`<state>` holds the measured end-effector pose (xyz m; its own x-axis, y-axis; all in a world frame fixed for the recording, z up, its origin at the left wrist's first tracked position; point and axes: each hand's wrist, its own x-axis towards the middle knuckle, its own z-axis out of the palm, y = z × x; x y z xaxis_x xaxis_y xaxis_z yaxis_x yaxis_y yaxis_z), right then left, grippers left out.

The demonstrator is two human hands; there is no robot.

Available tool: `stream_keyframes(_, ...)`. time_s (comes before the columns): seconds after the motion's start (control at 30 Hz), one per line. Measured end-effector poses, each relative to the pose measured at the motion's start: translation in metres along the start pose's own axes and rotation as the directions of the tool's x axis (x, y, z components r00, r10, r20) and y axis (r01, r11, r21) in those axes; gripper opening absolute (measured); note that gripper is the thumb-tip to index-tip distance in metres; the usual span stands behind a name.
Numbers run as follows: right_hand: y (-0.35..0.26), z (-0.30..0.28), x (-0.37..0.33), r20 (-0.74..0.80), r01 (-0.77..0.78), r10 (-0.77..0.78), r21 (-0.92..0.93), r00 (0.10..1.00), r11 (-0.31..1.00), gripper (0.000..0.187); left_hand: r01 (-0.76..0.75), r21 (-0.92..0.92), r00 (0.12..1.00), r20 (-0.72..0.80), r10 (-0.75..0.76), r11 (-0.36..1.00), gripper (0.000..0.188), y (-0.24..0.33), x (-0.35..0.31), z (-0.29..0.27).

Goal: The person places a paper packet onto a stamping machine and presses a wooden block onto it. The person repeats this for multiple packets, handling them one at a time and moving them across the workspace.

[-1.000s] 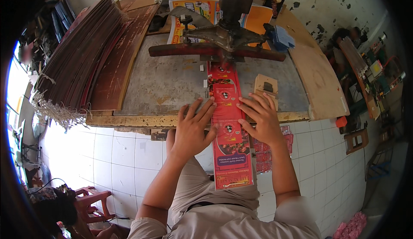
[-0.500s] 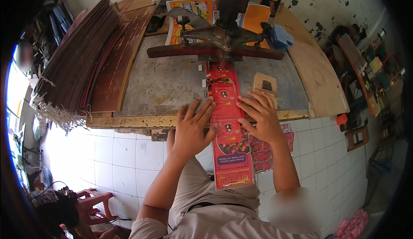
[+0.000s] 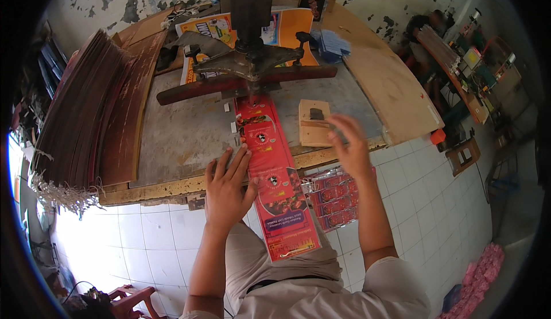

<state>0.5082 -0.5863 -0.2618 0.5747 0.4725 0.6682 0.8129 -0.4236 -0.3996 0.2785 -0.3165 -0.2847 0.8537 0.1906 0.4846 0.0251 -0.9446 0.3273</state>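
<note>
On the table (image 3: 183,129), between stacked boards (image 3: 80,112) and wooden block (image 3: 308,136), the red strip (image 3: 270,158) reaches under the press (image 3: 252,69). Left hand (image 3: 229,188) rests at its edge, fingers apart; right hand (image 3: 351,147) has moved beside the block, grip unclear.

I see the left hand (image 3: 228,191) palm down, fingers spread. Right hand (image 3: 352,149) farther forward, half-open, fingers bent inward, slightly blurred. Both forearms (image 3: 206,267) reach forward.

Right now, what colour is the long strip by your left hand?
The strip is mostly red with a purple patch; head view shows it best.
</note>
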Motion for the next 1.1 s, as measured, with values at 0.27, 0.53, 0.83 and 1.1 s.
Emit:
stream_keyframes(0.27,0.066,-0.056,0.021,0.316,-0.042,0.104,-0.198,0.943,0.979,0.021,0.000,0.001,1.000,0.017,0.000,1.000,0.061,0.001,0.001,-0.002)
stream_keyframes(0.53,0.064,-0.060,0.031,0.432,0.159,-0.023,-0.281,0.901,0.946,0.020,-0.005,0.021,1.000,0.018,0.004,1.000,0.061,0.000,0.000,-0.001)
stream_keyframes(0.83,0.065,-0.058,0.030,0.432,0.289,-0.146,-0.287,0.890,0.913,0.014,-0.006,-0.002,1.000,0.010,0.006,1.000,0.062,0.001,-0.001,-0.002)
stream_keyframes(1.1,0.084,-0.048,0.023,0.496,0.368,-0.146,-0.385,0.856,0.847,0.008,-0.021,-0.012,1.000,-0.007,0.021,1.000,0.062,-0.003,-0.002,0.003)
